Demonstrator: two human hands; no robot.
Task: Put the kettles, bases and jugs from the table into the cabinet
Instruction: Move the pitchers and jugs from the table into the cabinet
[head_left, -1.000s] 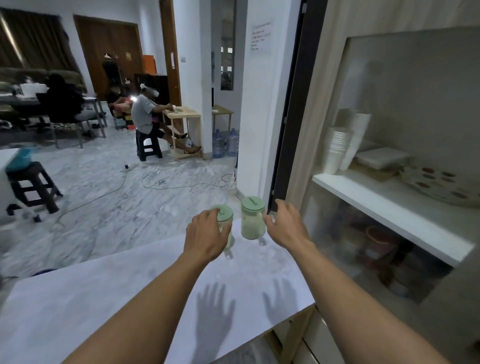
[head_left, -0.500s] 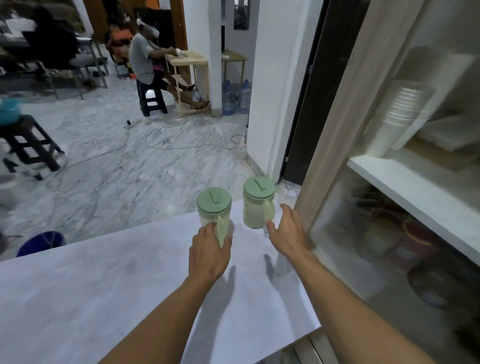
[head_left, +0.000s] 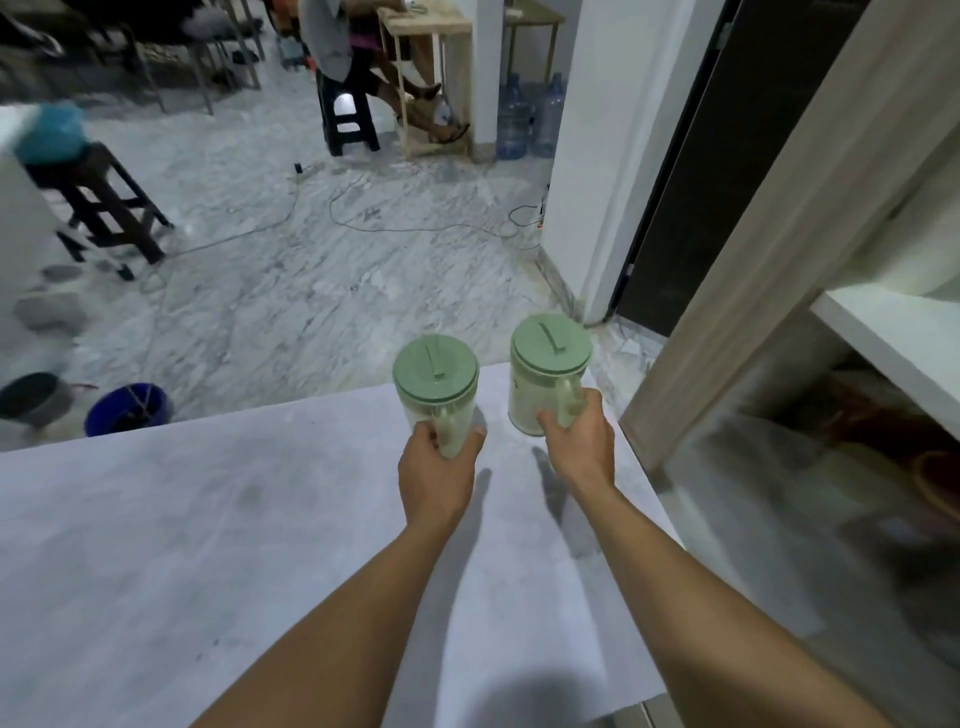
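The fingers (head_left: 545, 417) of the right hand (head_left: 581, 441) curl round the handle of the right jug (head_left: 545, 387), with the thumb on the far side of the handle near the worktop's right edge. The fingers (head_left: 428, 436) of the left hand (head_left: 435, 475) wrap the handle of the left jug (head_left: 434, 395), thumb tip showing on the right side of the grip. Both grips are closed on the handles.

Each jug is a pale, translucent one with a round green lid, and each lid has a raised tab running across its top. The two jugs stand upright, near each other but apart, at the far right corner of the worktop (head_left: 208, 519); whether their bottoms touch the surface or sit just above it cannot be told. The handles face the person.

Both bare forearms reach forward from the lower edge of the view and cast shadows on the pale grey worktop.

Just to the right stands the cabinet (head_left: 779, 260), with a white shelf (head_left: 893, 338) and blurred things in the space under it. Beyond the worktop lies a marble floor (head_left: 311, 260) with cables, a dark stool (head_left: 104, 208), a blue bucket (head_left: 130, 410) and two water bottles (head_left: 530, 119) by a white pillar.
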